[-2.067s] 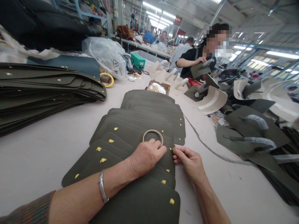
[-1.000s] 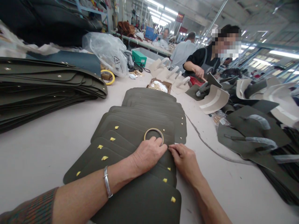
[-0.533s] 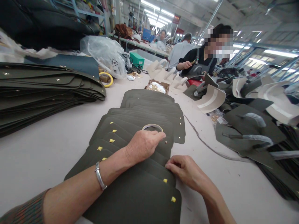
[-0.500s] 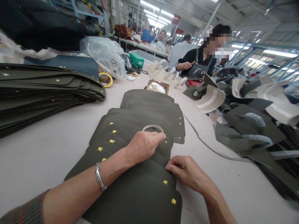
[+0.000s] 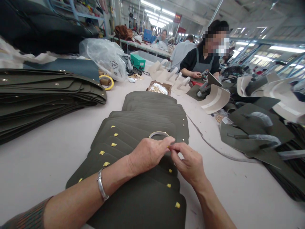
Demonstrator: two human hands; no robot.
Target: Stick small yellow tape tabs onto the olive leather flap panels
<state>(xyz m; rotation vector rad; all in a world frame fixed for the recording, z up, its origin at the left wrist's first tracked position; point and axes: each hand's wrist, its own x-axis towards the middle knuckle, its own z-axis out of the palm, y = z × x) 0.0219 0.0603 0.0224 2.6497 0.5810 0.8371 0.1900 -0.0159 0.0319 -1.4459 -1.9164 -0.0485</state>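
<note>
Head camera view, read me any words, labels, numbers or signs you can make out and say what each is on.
No text reads clearly.
Clear plastic bag: a printed triangle mark, its characters too small to read.
Red hanging sign under the ceiling: light characters, too blurred to read.
Green box: no legible label.

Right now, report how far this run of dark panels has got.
Done, it seems: the far panels in the fanned row show small metal studs along their right edge. In hand: the left hand and right hand meet over one panel's edge, pinching a small yellow bit beside the tape ring. Left: the nearer panels still carry yellow tabs, and a tall stack lies to the left.
</note>
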